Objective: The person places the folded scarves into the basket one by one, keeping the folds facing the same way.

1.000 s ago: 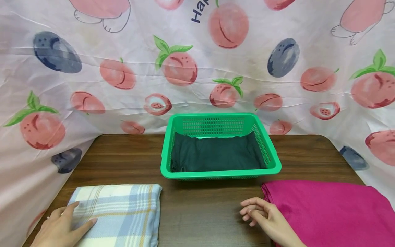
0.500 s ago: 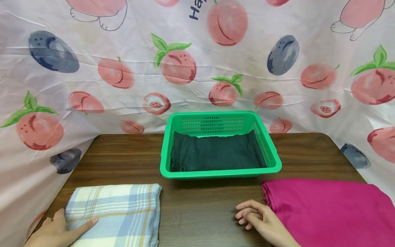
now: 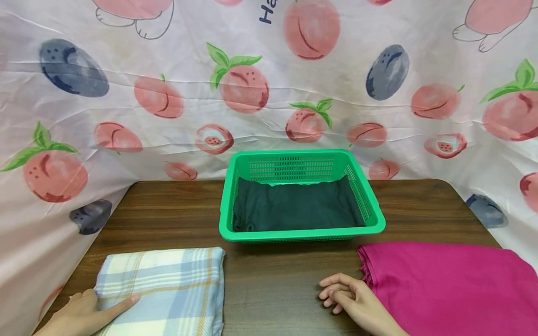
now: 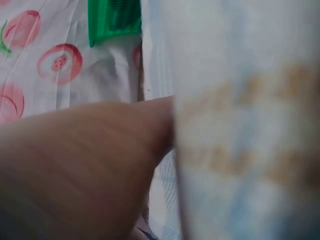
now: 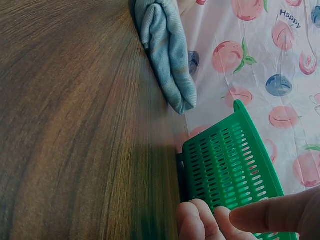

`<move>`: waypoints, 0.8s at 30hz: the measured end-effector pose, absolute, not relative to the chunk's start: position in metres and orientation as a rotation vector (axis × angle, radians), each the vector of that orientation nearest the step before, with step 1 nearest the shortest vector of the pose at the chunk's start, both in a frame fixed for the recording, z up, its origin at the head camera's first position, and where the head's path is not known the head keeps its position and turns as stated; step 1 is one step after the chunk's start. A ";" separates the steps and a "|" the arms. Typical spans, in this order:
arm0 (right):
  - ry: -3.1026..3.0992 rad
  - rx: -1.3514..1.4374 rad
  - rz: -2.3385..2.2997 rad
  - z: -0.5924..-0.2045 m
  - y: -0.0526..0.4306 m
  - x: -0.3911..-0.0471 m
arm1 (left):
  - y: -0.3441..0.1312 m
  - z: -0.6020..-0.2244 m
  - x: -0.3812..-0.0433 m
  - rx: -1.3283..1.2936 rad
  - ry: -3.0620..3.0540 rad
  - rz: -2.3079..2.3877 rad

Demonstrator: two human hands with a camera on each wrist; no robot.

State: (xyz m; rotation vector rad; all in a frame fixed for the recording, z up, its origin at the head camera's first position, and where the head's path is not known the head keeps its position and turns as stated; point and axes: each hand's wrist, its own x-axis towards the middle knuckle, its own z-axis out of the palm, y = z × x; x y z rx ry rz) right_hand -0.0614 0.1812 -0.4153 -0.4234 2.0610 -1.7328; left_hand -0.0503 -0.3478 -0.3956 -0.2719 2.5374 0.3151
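Brown wood-grain table [image 3: 269,289], backed by a fruit-print curtain [image 3: 260,126], fills my head view. At its left front lies the folded plaid blanket [image 3: 168,291]; the left hand [image 3: 84,311] pinches its left edge, thumb on top, fingertips hidden from me. I see the right hand [image 3: 357,298] loosely curled, holding nothing, beside the magenta cloth [image 3: 454,284]. Beyond, between both cloths, sits a green basket [image 3: 302,234] containing dark cloth [image 3: 298,207].

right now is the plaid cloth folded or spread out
Folded: the plaid cloth lies as a thick rectangle, layered folds showing in the right wrist view.
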 end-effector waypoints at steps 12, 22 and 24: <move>2.054 -0.433 -1.725 -0.419 0.181 -0.063 | -0.309 -0.393 -0.052 -0.182 2.595 0.414; 2.062 -0.412 -1.713 -0.418 0.184 -0.061 | -0.282 -0.400 -0.055 -0.107 2.540 0.630; 2.062 -0.393 -1.699 -0.416 0.184 -0.061 | -0.276 -0.401 -0.054 -0.108 2.523 0.660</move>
